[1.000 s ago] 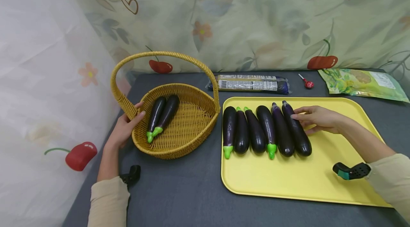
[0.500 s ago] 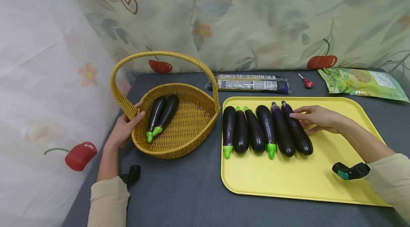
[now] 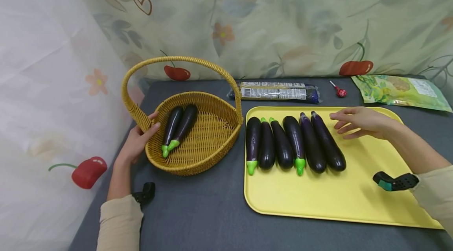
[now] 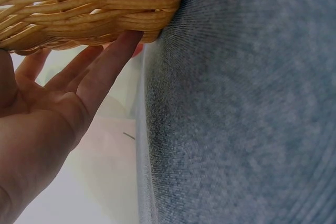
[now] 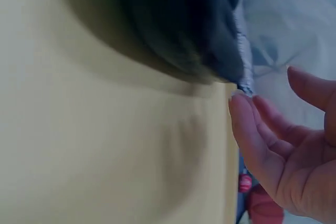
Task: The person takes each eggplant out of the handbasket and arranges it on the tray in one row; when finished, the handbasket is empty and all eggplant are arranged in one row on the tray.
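Observation:
A wicker basket [image 3: 209, 160] with a tall arched handle stands at the left of the head view, two eggplants [image 3: 185, 125] lying side by side inside it. My left hand [image 3: 136, 141] holds its left rim near the handle base; the left wrist view shows the fingers against the outer weave [image 4: 105, 9]. On a yellow tray [image 3: 311, 200] several eggplants form a row, some with green caps. Just right of the rightmost eggplant [image 3: 329, 144] my right hand [image 3: 366, 122] hovers, fingers relaxed and holding nothing. In the right wrist view the nearby eggplant [image 5: 178, 19] is blurred.
Behind the tray lie a long plastic-wrapped package [image 3: 279, 93], a red lollipop [image 3: 341, 92] and a green printed bag [image 3: 401, 91]. A patterned curtain [image 3: 269, 26] closes off the back, with a white sheet [image 3: 39, 85] at the left. Dark cloth [image 3: 205, 215] covers the table.
My right hand has let go of the rightmost eggplant and moved away to the right and slightly back. Earlier that eggplant's lower end shifted slightly right. The left hand stays on the basket.

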`<act>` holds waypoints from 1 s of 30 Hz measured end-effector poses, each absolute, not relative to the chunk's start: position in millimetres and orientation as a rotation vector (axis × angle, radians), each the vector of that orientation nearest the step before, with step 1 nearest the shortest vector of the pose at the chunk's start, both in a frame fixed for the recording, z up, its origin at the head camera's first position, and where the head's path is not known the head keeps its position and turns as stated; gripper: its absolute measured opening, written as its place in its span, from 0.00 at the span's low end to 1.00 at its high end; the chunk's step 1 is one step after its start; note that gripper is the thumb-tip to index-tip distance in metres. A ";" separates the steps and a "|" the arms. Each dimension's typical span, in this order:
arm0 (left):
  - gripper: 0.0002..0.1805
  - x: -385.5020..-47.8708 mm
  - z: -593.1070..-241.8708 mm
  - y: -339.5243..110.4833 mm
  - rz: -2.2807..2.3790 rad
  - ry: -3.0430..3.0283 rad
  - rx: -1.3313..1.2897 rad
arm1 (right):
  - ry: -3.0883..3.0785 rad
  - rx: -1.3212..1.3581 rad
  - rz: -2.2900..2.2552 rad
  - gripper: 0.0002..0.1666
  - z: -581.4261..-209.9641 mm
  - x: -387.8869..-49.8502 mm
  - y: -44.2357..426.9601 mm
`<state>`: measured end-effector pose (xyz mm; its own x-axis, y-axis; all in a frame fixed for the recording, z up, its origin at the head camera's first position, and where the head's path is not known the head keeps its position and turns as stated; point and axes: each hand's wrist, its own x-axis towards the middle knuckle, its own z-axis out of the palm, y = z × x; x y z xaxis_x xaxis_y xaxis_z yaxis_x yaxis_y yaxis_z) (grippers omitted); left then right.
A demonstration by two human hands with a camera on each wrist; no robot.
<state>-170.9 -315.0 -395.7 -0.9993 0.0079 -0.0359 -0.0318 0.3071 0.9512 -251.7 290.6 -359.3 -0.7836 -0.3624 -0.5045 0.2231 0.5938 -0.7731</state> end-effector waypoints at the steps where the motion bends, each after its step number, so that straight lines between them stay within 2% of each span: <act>1: 0.37 -170.8 -395.7 -315.1 1.829 2.514 -0.025 | 2.176 -0.117 -1.184 0.39 -355.0 -252.8 291.8; 4: 0.37 -170.5 -395.7 -315.7 1.830 2.514 -0.029 | 2.148 -0.141 -1.231 0.36 -343.0 -255.4 291.8; 9: 0.37 -170.0 -395.8 -316.7 1.828 2.517 -0.031 | 2.004 -0.203 -1.360 0.22 -330.6 -256.8 282.0; 12: 0.38 -169.9 -395.6 -316.5 1.824 2.521 -0.031 | 1.903 -0.247 -1.416 0.18 -327.3 -255.7 268.9; 21: 0.38 -170.7 -395.4 -316.2 1.811 2.529 -0.040 | 1.713 -0.343 -1.485 0.18 -323.1 -246.4 213.5; 30: 0.37 -171.8 -395.0 -316.3 1.802 2.537 -0.046 | 1.611 -0.412 -1.454 0.26 -315.0 -233.8 155.5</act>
<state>-171.8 -316.3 -395.0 -0.9991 -0.0071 -0.0411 -0.0412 0.3289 0.9435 -233.8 155.5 -315.0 -0.5403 -0.7457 -0.3898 0.3116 0.2530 -0.9159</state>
